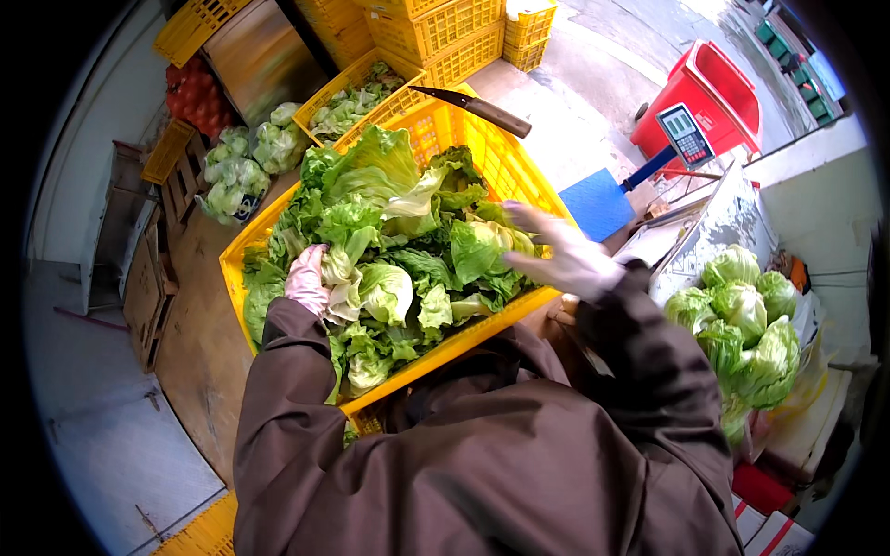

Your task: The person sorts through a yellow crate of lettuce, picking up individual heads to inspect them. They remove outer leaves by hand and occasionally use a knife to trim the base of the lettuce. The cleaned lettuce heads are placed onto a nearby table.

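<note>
A yellow plastic crate (400,381) in front of me is heaped with loose green lettuce leaves (372,167). My left hand (309,279), gloved in a pale covering, is sunk into the left part of the heap against some leaves; its fingertips are partly hidden, so its grip is unclear. Over the crate's right side, my right hand (567,257) is blurred, thumb and fingers spread, with nothing seen in it. A pale lettuce piece (387,293) lies between the hands. A knife (480,111) with a brown handle rests across the crate's far rim.
Behind stands another crate of leaves (358,104), near stacked yellow crates (438,42). Bagged lettuces (236,187) sit at left. At right are a blue-platform scale (598,205), a red wheeled bin (688,97) and a pile of lettuce heads (744,320).
</note>
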